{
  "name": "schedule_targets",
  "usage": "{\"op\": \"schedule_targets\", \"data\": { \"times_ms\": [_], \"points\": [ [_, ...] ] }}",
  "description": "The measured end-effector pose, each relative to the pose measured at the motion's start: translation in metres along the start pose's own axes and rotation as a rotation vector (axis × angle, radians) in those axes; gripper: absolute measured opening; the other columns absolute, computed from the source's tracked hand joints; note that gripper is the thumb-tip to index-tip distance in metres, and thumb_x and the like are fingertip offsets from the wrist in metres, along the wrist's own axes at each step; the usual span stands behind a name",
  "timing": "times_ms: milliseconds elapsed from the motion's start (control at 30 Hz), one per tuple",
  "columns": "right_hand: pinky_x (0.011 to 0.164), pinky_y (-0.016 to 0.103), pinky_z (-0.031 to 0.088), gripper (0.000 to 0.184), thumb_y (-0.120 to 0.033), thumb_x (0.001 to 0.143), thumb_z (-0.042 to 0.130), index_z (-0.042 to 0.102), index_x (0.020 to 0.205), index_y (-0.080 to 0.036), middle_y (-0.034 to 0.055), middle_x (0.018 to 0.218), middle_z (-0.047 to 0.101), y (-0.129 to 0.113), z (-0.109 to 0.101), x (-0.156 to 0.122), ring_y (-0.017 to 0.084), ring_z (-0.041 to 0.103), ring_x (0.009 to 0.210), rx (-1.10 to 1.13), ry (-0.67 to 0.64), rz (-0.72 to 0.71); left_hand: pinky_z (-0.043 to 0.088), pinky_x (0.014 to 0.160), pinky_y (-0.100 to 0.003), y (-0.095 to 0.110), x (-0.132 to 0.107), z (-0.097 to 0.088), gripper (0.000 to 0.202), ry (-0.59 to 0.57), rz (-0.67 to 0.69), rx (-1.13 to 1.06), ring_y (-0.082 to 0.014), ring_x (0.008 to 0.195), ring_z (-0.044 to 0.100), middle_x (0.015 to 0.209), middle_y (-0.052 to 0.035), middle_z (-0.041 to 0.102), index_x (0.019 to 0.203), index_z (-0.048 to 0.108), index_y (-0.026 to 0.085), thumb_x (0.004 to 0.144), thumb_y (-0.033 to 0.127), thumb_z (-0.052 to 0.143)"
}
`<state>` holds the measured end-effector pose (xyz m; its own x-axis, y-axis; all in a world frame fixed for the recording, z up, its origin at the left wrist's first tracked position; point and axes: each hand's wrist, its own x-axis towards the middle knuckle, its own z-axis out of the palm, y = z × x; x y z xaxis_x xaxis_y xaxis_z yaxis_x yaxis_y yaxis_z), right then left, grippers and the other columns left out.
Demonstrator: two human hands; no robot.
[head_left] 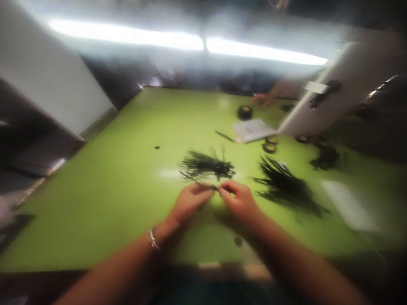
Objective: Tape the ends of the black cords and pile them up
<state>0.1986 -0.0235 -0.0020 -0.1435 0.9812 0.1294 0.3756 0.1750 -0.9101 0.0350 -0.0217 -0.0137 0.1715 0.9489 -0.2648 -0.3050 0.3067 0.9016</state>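
A thin black looped cord [214,187] is pinched between the fingertips of both hands, one end trailing up and to the left. My left hand [190,201] is closed on it, a bracelet at the wrist. Almost touching it is my right hand [240,198], with thumb and forefinger pressed together on the same cord. Just beyond the fingertips lies a pile of similar black cords [205,164], loops pointing left. To the right of my right hand, a larger bundle of black cords [286,186] spreads across the green table [121,203].
Farther back are a white pad [254,130], a dark pen-like stick [224,136], a black tape roll [245,112] and smaller rolls [269,147]. A dark clump [324,157] lies right, near an upright white panel [337,93]. Another person's hand [262,98] shows at the far edge.
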Motion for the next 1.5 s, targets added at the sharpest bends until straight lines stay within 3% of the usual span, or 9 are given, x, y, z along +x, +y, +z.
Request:
{"op": "schedule_targets", "data": {
  "times_ms": [200, 367, 500, 667, 833, 1067, 1233, 1333, 1500],
  "points": [
    [0.060, 0.024, 0.043, 0.015, -0.024, 0.079, 0.055, 0.063, 0.069, -0.017, -0.0005, 0.063, 0.061, 0.000, 0.001, -0.001, 0.013, 0.053, 0.061, 0.001, 0.020, 0.078, 0.039, 0.050, -0.021, 0.000, -0.002, 0.000, 0.027, -0.016, 0.021, 0.123, -0.0089, 0.053, 0.049, 0.065, -0.0021, 0.064, 0.081, 0.074, 0.013, 0.070, 0.038, 0.078],
    [0.065, 0.025, 0.046, 0.009, -0.020, 0.080, 0.056, 0.062, 0.075, -0.018, 0.0001, 0.069, 0.063, 0.002, 0.005, -0.003, 0.014, 0.057, 0.067, -0.080, 0.082, -0.060, 0.030, 0.041, -0.018, 0.002, -0.002, 0.002, 0.034, 0.063, -0.042, 0.112, -0.0068, 0.045, 0.041, 0.051, 0.0018, 0.052, 0.067, 0.070, 0.012, 0.068, 0.045, 0.078],
    [0.074, 0.028, 0.051, 0.011, -0.017, 0.082, 0.059, 0.065, 0.090, -0.019, 0.0019, 0.082, 0.068, 0.005, 0.010, -0.007, 0.015, 0.062, 0.076, -0.086, 0.113, -0.218, 0.028, 0.039, -0.018, 0.003, -0.003, 0.004, 0.035, 0.047, -0.038, 0.081, -0.0057, 0.042, 0.039, 0.048, 0.0024, 0.052, 0.068, 0.071, 0.012, 0.066, 0.046, 0.079],
    [0.074, 0.029, 0.053, 0.013, -0.012, 0.083, 0.058, 0.066, 0.087, -0.022, 0.0018, 0.083, 0.069, 0.009, 0.015, -0.011, 0.015, 0.064, 0.078, -0.044, 0.232, -0.343, 0.035, 0.041, -0.020, 0.000, -0.004, 0.003, 0.037, 0.010, -0.047, 0.052, -0.0083, 0.042, 0.045, 0.045, 0.0014, 0.052, 0.066, 0.069, 0.012, 0.068, 0.048, 0.078],
    [0.068, 0.027, 0.052, 0.016, -0.009, 0.082, 0.058, 0.067, 0.085, -0.022, -0.0001, 0.076, 0.067, 0.009, 0.012, -0.007, 0.014, 0.062, 0.071, -0.050, 0.227, -0.414, 0.031, 0.038, -0.020, -0.002, -0.001, 0.001, 0.035, 0.024, -0.054, 0.077, -0.0086, 0.041, 0.044, 0.047, 0.0017, 0.052, 0.067, 0.067, 0.012, 0.068, 0.046, 0.078],
    [0.067, 0.031, 0.050, 0.021, -0.010, 0.084, 0.054, 0.069, 0.090, -0.023, 0.0039, 0.076, 0.063, 0.018, 0.008, -0.009, 0.017, 0.057, 0.072, -0.356, 0.177, -0.596, 0.033, 0.042, -0.023, -0.004, 0.001, -0.004, 0.045, -0.102, -0.089, 0.038, -0.0090, 0.041, 0.043, 0.046, 0.0014, 0.048, 0.064, 0.062, 0.013, 0.080, 0.055, 0.063],
    [0.068, 0.032, 0.049, 0.025, -0.008, 0.084, 0.052, 0.071, 0.094, -0.022, 0.0058, 0.075, 0.064, 0.014, 0.006, -0.012, 0.018, 0.054, 0.074, -0.543, 0.165, -0.700, 0.035, 0.046, -0.022, -0.005, 0.004, -0.011, 0.035, -0.108, -0.129, 0.130, -0.0097, 0.048, 0.047, 0.055, 0.0008, 0.053, 0.068, 0.062, 0.013, 0.075, 0.045, 0.073],
    [0.071, 0.032, 0.050, 0.021, -0.010, 0.082, 0.055, 0.071, 0.089, -0.023, 0.0051, 0.079, 0.065, 0.012, 0.002, -0.009, 0.018, 0.057, 0.077, -0.384, 0.126, -0.606, 0.033, 0.044, -0.021, -0.003, 0.004, -0.012, 0.032, -0.119, -0.079, 0.178, -0.0086, 0.048, 0.045, 0.055, 0.0020, 0.051, 0.069, 0.062, 0.013, 0.077, 0.043, 0.071],
    [0.074, 0.030, 0.053, 0.017, -0.024, 0.087, 0.055, 0.069, 0.096, -0.020, 0.0044, 0.090, 0.070, 0.008, -0.010, -0.001, 0.017, 0.065, 0.081, 0.049, 0.079, -0.123, 0.034, 0.043, -0.021, 0.004, 0.002, -0.007, 0.026, -0.075, 0.049, 0.276, -0.0088, 0.046, 0.043, 0.054, 0.0030, 0.052, 0.073, 0.064, 0.015, 0.081, 0.039, 0.066]
  ]
}}
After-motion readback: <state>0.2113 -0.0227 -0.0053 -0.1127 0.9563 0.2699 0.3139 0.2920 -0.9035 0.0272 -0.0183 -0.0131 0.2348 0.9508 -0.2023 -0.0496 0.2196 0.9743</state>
